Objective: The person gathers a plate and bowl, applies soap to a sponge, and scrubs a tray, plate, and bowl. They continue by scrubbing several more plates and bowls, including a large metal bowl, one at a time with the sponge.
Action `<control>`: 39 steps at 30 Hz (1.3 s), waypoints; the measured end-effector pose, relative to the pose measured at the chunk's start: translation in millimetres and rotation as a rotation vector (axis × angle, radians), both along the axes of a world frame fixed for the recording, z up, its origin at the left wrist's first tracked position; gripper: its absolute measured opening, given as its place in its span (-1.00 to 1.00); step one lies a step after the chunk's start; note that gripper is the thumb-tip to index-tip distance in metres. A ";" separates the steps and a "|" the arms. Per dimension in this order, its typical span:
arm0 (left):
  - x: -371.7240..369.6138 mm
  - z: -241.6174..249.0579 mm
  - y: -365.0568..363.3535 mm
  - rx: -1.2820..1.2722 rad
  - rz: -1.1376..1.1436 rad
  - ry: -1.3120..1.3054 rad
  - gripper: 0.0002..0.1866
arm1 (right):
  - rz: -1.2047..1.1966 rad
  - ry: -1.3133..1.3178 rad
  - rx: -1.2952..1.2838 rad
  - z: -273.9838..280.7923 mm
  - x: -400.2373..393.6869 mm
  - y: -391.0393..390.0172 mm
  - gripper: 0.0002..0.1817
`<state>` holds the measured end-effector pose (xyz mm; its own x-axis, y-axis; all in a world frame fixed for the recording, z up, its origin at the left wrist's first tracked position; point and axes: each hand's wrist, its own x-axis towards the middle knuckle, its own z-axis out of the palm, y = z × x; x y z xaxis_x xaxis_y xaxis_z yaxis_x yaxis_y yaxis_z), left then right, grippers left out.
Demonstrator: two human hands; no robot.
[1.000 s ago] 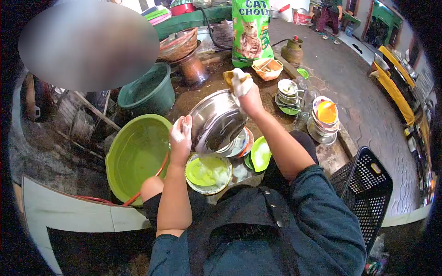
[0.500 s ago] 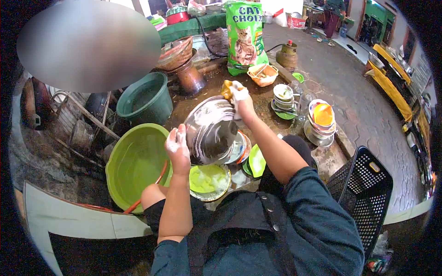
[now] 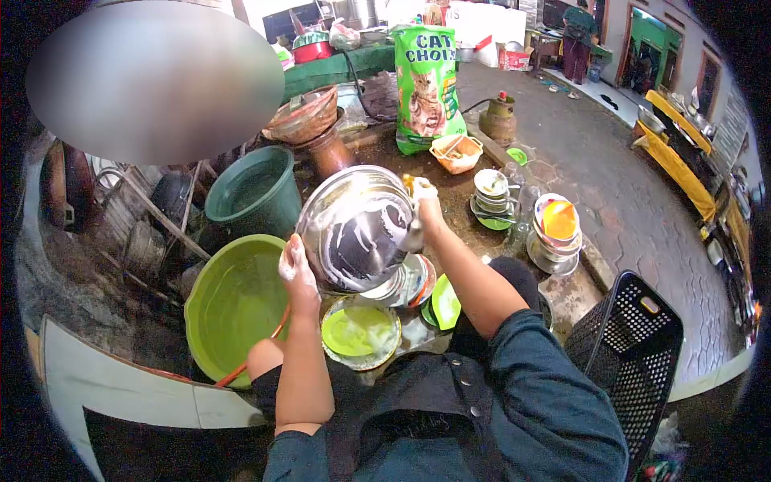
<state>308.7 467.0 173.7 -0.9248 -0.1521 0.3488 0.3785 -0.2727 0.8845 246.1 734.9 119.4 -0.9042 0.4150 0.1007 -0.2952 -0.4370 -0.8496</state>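
Note:
A large shiny metal basin (image 3: 357, 233), streaked with white suds, is held up tilted in front of me. My left hand (image 3: 299, 269), foamy, grips its left rim. At the right rim, my right hand (image 3: 426, 201) is closed around a yellow sponge (image 3: 411, 186), partly hidden by the fingers. Below the basin sits a soapy tray (image 3: 393, 341) with a lime-green dish (image 3: 357, 331) in it. Stacked plates (image 3: 422, 281) and a green bowl (image 3: 446, 303) lie just right of it.
A lime-green tub (image 3: 193, 321) of water and a dark green bucket (image 3: 250, 193) stand at left. On the right are stacked dishes (image 3: 556, 233), glasses (image 3: 526, 201) and a black crate (image 3: 634, 361). A cat food bag (image 3: 426, 88) stands ahead; a person (image 3: 577, 40) stands far back.
My right hand with the sponge has moved down along the basin's right rim. The basin has turned to show more of its shiny surface, and my left hand is slightly lower and further left.

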 end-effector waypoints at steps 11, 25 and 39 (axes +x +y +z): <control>31.7 22.7 23.9 -0.333 0.139 0.213 -0.68 | -0.256 0.041 -0.093 7.0 3.9 8.0 -0.78; 35.4 8.2 26.5 -1.103 0.043 0.582 -0.62 | 0.577 0.278 0.862 56.0 64.1 -65.4 -0.72; 45.0 20.1 3.1 -0.898 0.071 0.735 -0.66 | 1.060 -0.511 0.542 -39.6 67.4 -30.6 -0.66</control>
